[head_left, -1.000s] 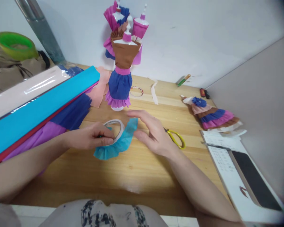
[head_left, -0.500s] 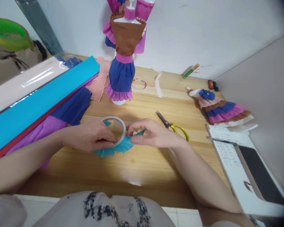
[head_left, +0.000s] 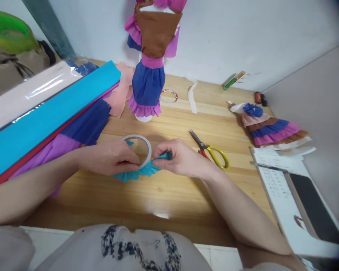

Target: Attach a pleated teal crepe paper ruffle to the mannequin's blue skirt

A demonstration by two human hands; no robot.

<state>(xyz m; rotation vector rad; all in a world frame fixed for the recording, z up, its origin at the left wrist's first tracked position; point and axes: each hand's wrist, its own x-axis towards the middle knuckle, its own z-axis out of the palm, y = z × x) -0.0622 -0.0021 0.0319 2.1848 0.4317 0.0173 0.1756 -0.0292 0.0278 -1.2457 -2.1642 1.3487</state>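
Pinching a ruffled turquoise paper strip [head_left: 145, 171] crosswise, near its right end in the right hand [head_left: 182, 157] and along a flat white tape ring [head_left: 149, 149] in the left hand [head_left: 113, 156].

Frame upper left: you have a green bowl [head_left: 26, 43] by tan cloth [head_left: 4, 73] | upper right: you see a green-and-tan stick [head_left: 234, 80] beside the wall [head_left: 243, 30] | right: you have a tiered dress [head_left: 274, 130] lying down | lower right: you see a dark slab [head_left: 313, 207] on a white board [head_left: 284, 220]
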